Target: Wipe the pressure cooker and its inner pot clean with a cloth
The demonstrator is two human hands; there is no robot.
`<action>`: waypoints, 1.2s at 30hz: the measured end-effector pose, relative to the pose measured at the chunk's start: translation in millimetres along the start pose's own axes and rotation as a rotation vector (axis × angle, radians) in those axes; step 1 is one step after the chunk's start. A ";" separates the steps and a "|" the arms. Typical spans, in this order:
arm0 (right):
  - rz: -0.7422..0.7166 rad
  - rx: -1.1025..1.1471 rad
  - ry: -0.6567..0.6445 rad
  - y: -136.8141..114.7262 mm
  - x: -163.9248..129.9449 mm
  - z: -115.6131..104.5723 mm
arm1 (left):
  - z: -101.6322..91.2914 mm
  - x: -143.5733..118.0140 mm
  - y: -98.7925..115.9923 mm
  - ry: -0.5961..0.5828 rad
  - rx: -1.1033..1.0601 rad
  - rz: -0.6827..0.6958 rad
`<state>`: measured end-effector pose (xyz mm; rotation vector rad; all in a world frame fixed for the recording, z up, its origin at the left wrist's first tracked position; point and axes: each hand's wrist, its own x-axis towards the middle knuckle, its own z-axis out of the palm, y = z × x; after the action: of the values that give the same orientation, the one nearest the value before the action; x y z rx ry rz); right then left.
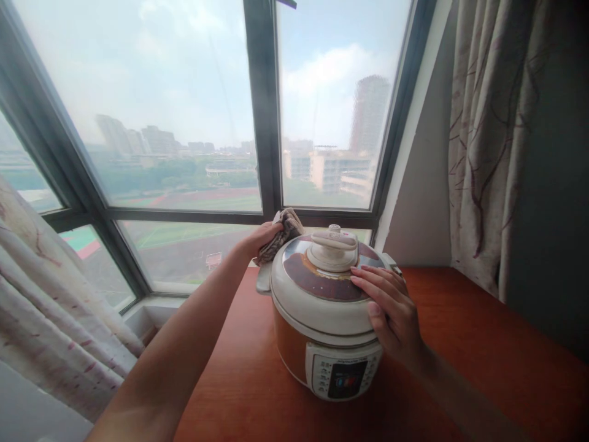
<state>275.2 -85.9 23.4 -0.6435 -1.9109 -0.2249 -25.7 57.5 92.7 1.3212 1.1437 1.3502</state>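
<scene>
A white and brown electric pressure cooker (pixel 294 344) stands upright on the table, its lid (pixel 317 288) on and its control panel facing me. My left hand (pixel 264 238) is closed around a crumpled, patterned cloth (pixel 286 234) at the back left of the lid, by the side handle. Whether the cloth touches the lid I cannot tell. My right hand (pixel 393 307) rests on the right side of the lid with its fingers stretched out, fingertips near the base of the lid knob (pixel 334 245). Nothing is held in it.
The cooker sits on a reddish-brown wooden table (pixel 460 344). Behind it rises a window with dark frames (pixel 264 110). Patterned curtains hang at the left (pixel 46 307) and at the right (pixel 483 141). A white wall slants beside the window.
</scene>
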 end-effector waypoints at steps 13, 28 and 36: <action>0.015 -0.019 0.012 1.0 -3.0 1.4 | 34.2 -118.6 51.4 -0.257 0.571 0.488; -0.012 -0.037 0.008 3.2 -3.8 3.3 | 62.6 -192.0 28.4 -0.193 1.041 0.633; -0.007 -0.014 0.046 1.4 -2.2 2.8 | 36.3 -177.4 20.5 -0.217 0.996 0.664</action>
<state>274.4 -84.2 20.0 -0.6355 -1.8697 -0.2558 15.0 -119.9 83.3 2.6732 1.3313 1.0000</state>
